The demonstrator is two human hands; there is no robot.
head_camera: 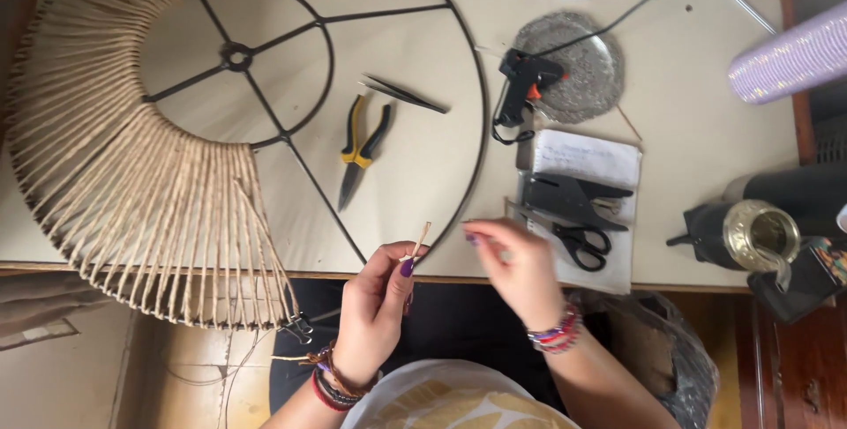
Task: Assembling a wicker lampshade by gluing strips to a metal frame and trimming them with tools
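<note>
Nearest, my left hand (375,310) pinches a short cord end (420,240) upright against the wire frame (481,103); my right hand (520,272) grips something too thin to identify. Farther: pliers (362,149), glue gun (522,83) within reach.

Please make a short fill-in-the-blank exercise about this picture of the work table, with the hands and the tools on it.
1. The left hand pinches a short piece of tan ____ between its fingertips.
2. The pliers lying inside the wire frame have yellow and ____ handles.
3. The black scissors lie on a sheet of ____.
4. The black glue gun has an ____ trigger.

Missing words: cord; black; paper; orange
</note>
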